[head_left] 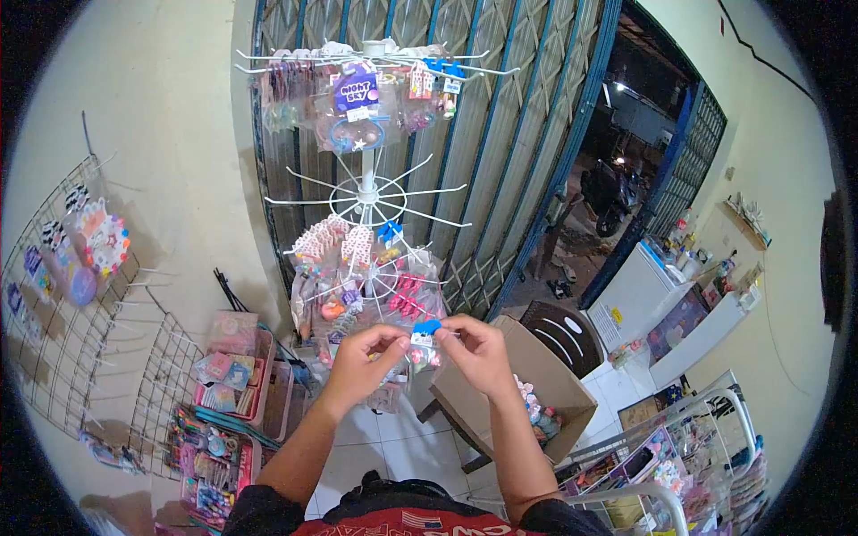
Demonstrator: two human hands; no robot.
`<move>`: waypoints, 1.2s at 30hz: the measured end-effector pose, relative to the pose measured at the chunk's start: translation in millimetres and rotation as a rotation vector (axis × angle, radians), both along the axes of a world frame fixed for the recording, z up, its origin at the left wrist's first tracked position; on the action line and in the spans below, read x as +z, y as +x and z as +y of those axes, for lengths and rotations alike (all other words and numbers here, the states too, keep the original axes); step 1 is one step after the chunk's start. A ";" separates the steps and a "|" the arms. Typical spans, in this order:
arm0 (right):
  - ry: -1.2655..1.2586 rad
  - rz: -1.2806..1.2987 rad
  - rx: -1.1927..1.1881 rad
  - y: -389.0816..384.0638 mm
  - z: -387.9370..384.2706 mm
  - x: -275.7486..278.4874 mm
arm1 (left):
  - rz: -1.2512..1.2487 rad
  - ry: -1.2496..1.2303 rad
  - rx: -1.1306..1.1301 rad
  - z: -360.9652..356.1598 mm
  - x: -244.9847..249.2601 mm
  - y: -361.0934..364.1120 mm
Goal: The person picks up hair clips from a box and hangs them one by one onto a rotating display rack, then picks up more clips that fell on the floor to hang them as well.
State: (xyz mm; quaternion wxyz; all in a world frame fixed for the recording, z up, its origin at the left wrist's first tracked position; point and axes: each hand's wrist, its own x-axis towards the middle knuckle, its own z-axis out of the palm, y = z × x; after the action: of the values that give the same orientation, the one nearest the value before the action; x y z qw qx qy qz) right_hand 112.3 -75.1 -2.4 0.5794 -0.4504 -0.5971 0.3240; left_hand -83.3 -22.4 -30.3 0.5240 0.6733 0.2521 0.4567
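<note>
A small clear packet with a blue header card [425,330] is held up in front of me, with small pastel pieces in its lower part. Fingers of my left hand [368,355] pinch its left edge, while my right hand [475,350] grips the upper right side of the card. Just behind the packet stands a white tiered display rack [367,174]. Similar packets [332,246] hang on its lower hooks, and a purple-carded packet [357,94] hangs near the top among others. The middle tier's hooks are bare.
An open cardboard box [559,375] with pastel items inside sits right of my right forearm, by a dark chair [563,335]. Pink baskets [255,393] of goods stand at left below a wire grid [54,313]. A metal folding gate [500,161] stands behind the rack.
</note>
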 end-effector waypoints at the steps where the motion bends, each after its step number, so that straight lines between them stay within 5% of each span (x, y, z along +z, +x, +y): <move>1: -0.009 0.021 -0.006 -0.3 6.4 1.3 | -0.052 -0.009 0.003 6.3 1.5 2.8; 18: 0.104 0.076 -0.119 18.0 72.8 8.0 | -0.134 0.044 0.194 47.7 9.6 48.9; 36: 0.172 -0.013 0.119 31.2 107.1 11.3 | -0.233 0.095 0.463 52.2 -9.9 61.5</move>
State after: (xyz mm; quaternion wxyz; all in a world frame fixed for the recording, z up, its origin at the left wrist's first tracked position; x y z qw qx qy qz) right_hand 143.5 32.0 8.9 0.5916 -0.3649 -0.6521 0.3026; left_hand -21.8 29.8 -40.3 0.3985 0.5644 0.3156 0.6504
